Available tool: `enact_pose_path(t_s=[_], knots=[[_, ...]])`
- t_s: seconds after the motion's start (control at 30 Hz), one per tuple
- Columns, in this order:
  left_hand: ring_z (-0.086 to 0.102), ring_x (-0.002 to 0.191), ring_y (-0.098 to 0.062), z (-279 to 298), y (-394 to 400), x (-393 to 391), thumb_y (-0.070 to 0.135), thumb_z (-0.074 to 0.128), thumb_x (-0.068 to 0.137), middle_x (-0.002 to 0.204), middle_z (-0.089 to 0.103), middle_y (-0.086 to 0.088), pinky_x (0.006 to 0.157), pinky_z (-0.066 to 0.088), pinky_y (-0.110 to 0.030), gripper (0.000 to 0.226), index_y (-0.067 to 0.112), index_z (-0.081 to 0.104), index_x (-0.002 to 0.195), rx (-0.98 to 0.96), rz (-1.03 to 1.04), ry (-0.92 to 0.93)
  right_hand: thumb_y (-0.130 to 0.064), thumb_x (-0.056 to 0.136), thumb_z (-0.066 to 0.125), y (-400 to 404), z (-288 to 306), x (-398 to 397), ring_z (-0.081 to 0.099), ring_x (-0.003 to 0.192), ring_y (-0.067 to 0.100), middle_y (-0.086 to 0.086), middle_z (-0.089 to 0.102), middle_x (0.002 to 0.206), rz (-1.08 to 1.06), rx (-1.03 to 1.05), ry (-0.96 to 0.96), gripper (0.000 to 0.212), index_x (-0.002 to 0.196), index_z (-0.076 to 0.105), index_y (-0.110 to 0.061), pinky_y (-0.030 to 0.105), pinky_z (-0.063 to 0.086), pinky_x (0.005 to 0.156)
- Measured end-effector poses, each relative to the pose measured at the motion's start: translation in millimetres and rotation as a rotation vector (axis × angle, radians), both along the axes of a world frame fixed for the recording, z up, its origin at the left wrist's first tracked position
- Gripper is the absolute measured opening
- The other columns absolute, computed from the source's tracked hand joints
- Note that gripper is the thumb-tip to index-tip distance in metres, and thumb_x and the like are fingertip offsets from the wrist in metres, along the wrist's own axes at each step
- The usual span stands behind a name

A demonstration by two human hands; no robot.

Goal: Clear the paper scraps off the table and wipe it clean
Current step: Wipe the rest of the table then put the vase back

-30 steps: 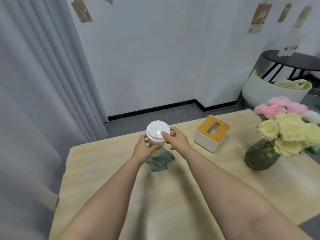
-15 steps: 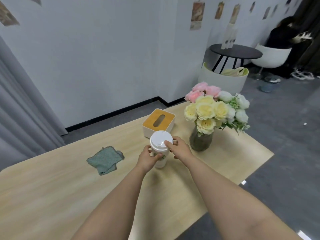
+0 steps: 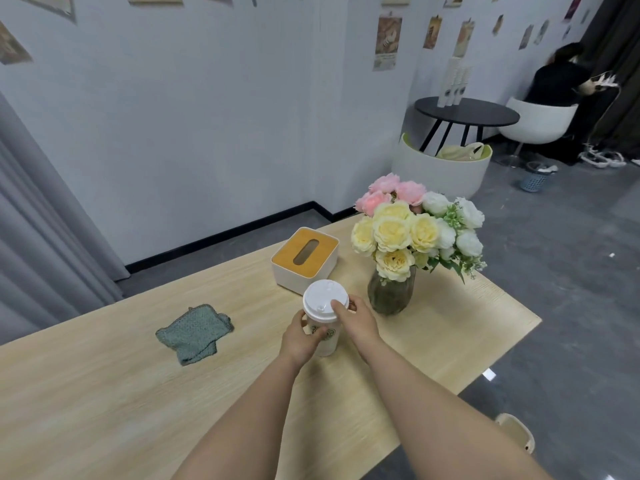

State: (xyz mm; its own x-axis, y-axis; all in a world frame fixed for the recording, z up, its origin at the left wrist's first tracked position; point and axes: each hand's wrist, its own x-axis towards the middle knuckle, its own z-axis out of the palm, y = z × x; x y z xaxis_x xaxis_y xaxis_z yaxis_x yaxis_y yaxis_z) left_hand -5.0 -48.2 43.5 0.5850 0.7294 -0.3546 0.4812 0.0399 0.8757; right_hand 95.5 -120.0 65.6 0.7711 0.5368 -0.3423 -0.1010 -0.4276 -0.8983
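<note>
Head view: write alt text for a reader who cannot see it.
Both hands, left and right, hold a lidded white cup upright over a wooden table. A green cloth lies to the left; a tissue box and a vase of flowers stand behind.

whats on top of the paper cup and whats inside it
A white plastic lid closes the paper cup, and the right hand has a fingertip on the lid's edge. The left hand grips the side. The contents are hidden by the lid.
</note>
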Motion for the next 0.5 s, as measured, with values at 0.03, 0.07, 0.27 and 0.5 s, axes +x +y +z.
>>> enact_pose_path(t_s=[0.03,0.07,0.27,0.5], knots=[[0.049,0.12,-0.023,-0.3,-0.1,0.4,0.021,0.067,0.085,0.135,0.049,-0.007,0.099,0.044,-0.042,0.065,0.016,0.035,0.141,-0.001,0.0,0.001,-0.03,0.09,0.058,0.0,-0.6,-0.6,0.049,0.111,0.017,0.002,0.054,0.126,-0.011,0.012,0.011,0.044,0.129,0.049,-0.014,0.024,0.035,0.083],[0.049,0.12,-0.023,-0.2,-0.1,0.5,0.021,0.067,0.084,0.135,0.049,-0.007,0.099,0.044,-0.042,0.065,0.016,0.035,0.14,0.001,-0.003,0.004,-0.029,0.09,0.058,-0.4,-0.8,-1.1,0.049,0.111,0.017,0.002,0.053,0.127,-0.015,0.019,0.017,0.043,0.129,0.05,-0.014,0.024,0.035,0.083],[0.048,0.121,-0.024,-2.6,1.3,-3.4,0.028,0.07,0.082,0.136,0.047,-0.009,0.1,0.043,-0.043,0.074,0.015,0.031,0.143,-0.001,-0.026,0.038,-0.025,0.089,0.058,-2.4,-3.5,-5.4,0.049,0.113,0.018,0.003,0.053,0.129,-0.056,0.076,0.078,0.042,0.129,0.05,-0.014,0.026,0.036,0.084],[0.047,0.123,-0.024,-3.7,1.3,-12.8,0.033,0.067,0.084,0.142,0.041,-0.009,0.102,0.04,-0.036,0.08,0.015,0.021,0.147,0.001,-0.024,0.054,-0.033,0.09,0.058,-1.7,2.9,-7.9,0.043,0.124,0.02,0.001,0.044,0.139,-0.112,0.11,0.095,0.054,0.138,0.04,-0.016,0.027,0.033,0.089]])
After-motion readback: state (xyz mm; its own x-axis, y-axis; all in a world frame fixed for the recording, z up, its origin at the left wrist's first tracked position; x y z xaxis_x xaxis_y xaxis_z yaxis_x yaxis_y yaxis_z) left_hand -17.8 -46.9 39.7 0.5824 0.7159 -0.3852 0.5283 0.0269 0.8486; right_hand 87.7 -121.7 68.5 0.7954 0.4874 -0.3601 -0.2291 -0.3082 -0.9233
